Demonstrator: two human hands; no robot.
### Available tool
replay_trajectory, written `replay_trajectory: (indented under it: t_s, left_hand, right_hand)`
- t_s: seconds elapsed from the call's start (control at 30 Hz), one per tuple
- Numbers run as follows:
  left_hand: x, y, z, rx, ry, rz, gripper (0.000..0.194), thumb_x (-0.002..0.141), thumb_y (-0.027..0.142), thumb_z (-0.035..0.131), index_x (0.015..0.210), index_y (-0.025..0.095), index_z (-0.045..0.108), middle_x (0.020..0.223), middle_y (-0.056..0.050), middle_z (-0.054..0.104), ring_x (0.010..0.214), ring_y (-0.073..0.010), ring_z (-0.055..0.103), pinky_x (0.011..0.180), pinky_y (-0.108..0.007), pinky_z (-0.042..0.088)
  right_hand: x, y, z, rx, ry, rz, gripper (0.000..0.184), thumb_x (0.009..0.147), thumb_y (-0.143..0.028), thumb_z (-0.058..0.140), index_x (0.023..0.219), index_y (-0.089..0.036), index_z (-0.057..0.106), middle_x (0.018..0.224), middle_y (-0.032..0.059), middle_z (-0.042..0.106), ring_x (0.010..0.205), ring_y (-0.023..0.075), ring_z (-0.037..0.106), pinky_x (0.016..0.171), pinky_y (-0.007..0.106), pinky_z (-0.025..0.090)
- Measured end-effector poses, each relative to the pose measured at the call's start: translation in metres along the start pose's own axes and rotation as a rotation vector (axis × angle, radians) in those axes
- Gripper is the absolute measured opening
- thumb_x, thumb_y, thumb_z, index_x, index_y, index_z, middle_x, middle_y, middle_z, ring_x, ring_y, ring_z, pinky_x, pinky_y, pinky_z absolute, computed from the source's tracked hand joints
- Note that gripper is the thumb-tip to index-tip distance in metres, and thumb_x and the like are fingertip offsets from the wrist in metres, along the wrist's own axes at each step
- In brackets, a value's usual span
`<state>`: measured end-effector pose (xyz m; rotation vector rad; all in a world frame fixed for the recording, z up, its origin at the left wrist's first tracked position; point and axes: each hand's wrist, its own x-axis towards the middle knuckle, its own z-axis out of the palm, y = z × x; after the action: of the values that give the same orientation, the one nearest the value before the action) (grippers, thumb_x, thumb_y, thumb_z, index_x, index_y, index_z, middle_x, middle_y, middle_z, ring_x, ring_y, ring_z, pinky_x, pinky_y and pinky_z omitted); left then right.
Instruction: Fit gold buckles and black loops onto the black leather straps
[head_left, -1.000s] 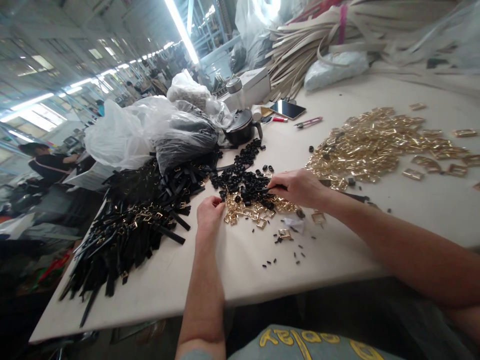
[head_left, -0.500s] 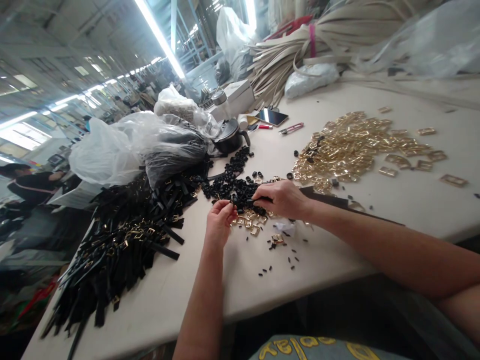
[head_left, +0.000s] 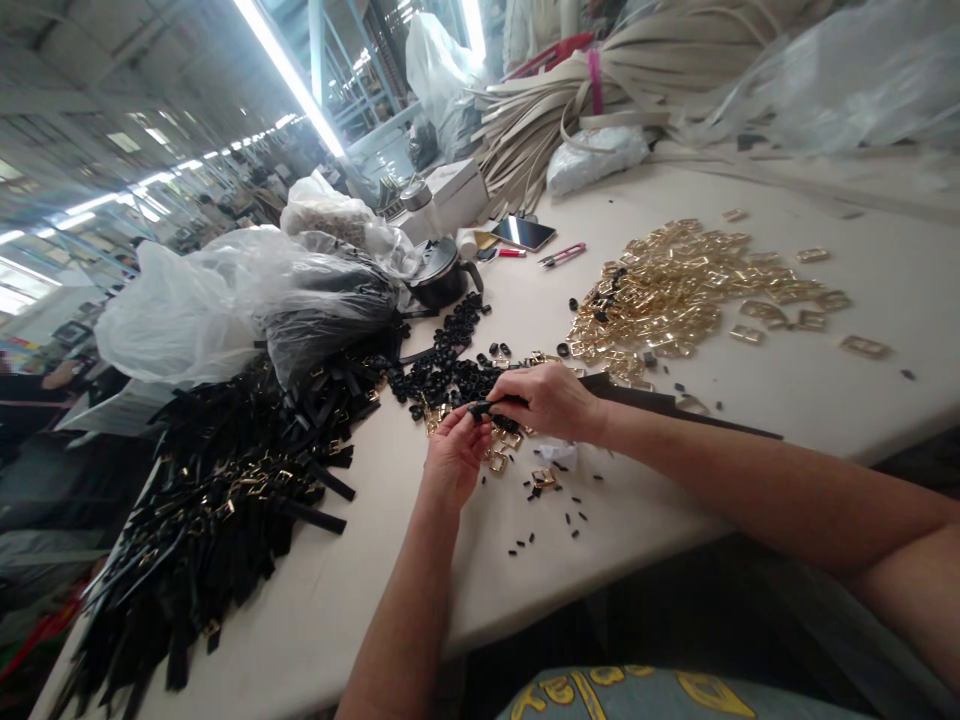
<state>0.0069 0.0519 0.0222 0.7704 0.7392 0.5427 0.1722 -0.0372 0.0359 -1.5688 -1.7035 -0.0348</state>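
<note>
My right hand (head_left: 551, 400) is closed around a black strap (head_left: 637, 395), whose tail runs out to the right beneath my forearm. The front end of the strap pokes past the right fingertips toward my left hand (head_left: 459, 452). That hand pinches a small black strap loop (head_left: 477, 411) against the strap end; the fingers partly hide whether the strap passes through it. Just behind both hands lies a heap of black loops (head_left: 442, 375). A few gold buckles (head_left: 496, 461) sit under and beside the fingers.
On the left is a pile of black buckled straps (head_left: 247, 490), with plastic bags (head_left: 322, 300) behind. Gold buckles (head_left: 660, 300) are heaped at right. A black lidded pot (head_left: 439, 275), a phone (head_left: 523, 233) and pink snips (head_left: 562, 255) stand farther back. Beige straps (head_left: 525, 120) lie at the rear.
My two hands have come together, bringing the small loop from just left of the strap end up against it. The whole view has shifted slightly, so things appear farther left.
</note>
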Motion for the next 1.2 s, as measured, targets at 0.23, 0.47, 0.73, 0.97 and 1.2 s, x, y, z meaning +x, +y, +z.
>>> replay_trajectory:
  t_s: [0.23, 0.47, 0.73, 0.97, 1.2]
  left_hand:
    - [-0.005, 0.001, 0.004, -0.017, -0.007, -0.065, 0.019, 0.070, 0.021, 0.081, 0.084, 0.017, 0.067, 0.075, 0.000, 0.070, 0.062, -0.0056, 0.065, 0.059, -0.012, 0.054]
    - [-0.002, 0.000, 0.001, 0.003, -0.015, -0.033, 0.030, 0.059, 0.020, 0.087, 0.082, 0.017, 0.068, 0.071, 0.002, 0.067, 0.058, -0.0045, 0.062, 0.053, -0.011, 0.051]
    - [-0.002, 0.001, 0.000, 0.157, -0.018, 0.102, 0.035, 0.056, 0.028, 0.088, 0.081, 0.016, 0.067, 0.072, 0.002, 0.068, 0.062, -0.0059, 0.064, 0.061, -0.015, 0.052]
    - [-0.002, -0.001, -0.002, 0.258, -0.021, 0.120, 0.033, 0.055, 0.029, 0.087, 0.078, 0.016, 0.067, 0.071, 0.001, 0.068, 0.059, -0.0078, 0.062, 0.062, -0.021, 0.052]
    - [-0.004, -0.008, 0.003, 0.292, -0.091, 0.119, 0.032, 0.058, 0.030, 0.086, 0.079, 0.017, 0.066, 0.073, 0.001, 0.069, 0.060, -0.0095, 0.064, 0.062, -0.022, 0.052]
  right_hand:
    - [0.000, 0.000, -0.001, 0.026, -0.017, -0.023, 0.017, 0.090, -0.030, 0.055, 0.086, -0.020, 0.068, 0.079, 0.0000, 0.071, 0.070, 0.0123, 0.063, 0.066, 0.023, 0.041]
    - [-0.001, 0.003, -0.001, -0.039, -0.056, -0.152, 0.020, 0.094, -0.030, 0.052, 0.088, -0.019, 0.068, 0.080, 0.0002, 0.070, 0.067, 0.0109, 0.062, 0.061, 0.023, 0.038]
    - [-0.001, 0.006, 0.000, -0.131, -0.102, -0.158, 0.021, 0.094, -0.031, 0.052, 0.089, -0.019, 0.068, 0.082, 0.0013, 0.070, 0.064, 0.0112, 0.059, 0.058, 0.024, 0.034]
    - [0.000, 0.004, -0.001, -0.100, -0.219, -0.117, 0.020, 0.094, -0.033, 0.053, 0.095, -0.019, 0.067, 0.081, 0.0016, 0.071, 0.065, 0.0124, 0.060, 0.058, 0.023, 0.035]
    - [-0.002, -0.005, 0.002, -0.140, -0.230, 0.046, 0.036, 0.100, -0.034, 0.040, 0.130, -0.017, 0.053, 0.073, 0.0029, 0.071, 0.058, 0.0136, 0.061, 0.053, 0.023, 0.033]
